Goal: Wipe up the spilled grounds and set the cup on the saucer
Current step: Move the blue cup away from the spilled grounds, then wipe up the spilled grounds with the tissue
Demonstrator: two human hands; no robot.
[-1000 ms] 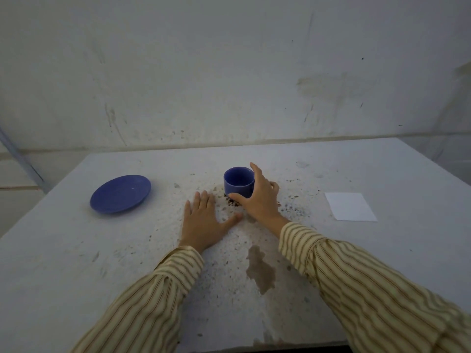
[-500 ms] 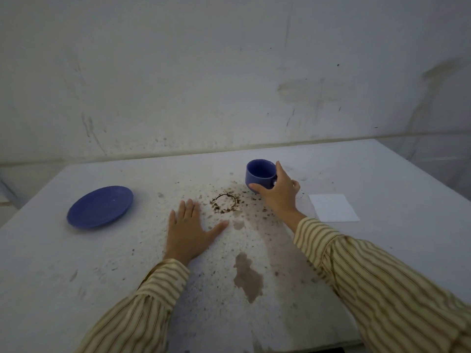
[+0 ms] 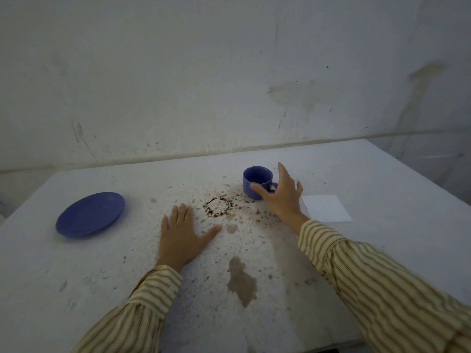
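The blue cup (image 3: 257, 181) stands upright on the white table (image 3: 382, 179), just right of a brown ring of spilled grounds (image 3: 218, 207) with specks scattered around it. The right hand (image 3: 283, 197) rests against the cup's near side by the handle, fingers spread and loose, the thumb touching the wall; it reads as a light touch and not a firm clasp. The left hand (image 3: 182, 234) lies flat on the table, fingers apart, holding nothing, just beside the ring. A white paper napkin (image 3: 326, 208) lies just right of the right hand. The blue saucer (image 3: 90, 214) sits well apart, far left, bare.

I judge the cup is parked clear so the wiping can start; no grounds are cleaned. The next move calls for taking the napkin and sweeping the ring and specks together, without dragging a sleeve (image 3: 382, 284) through them or the darker stain (image 3: 240, 280) nearer the body.
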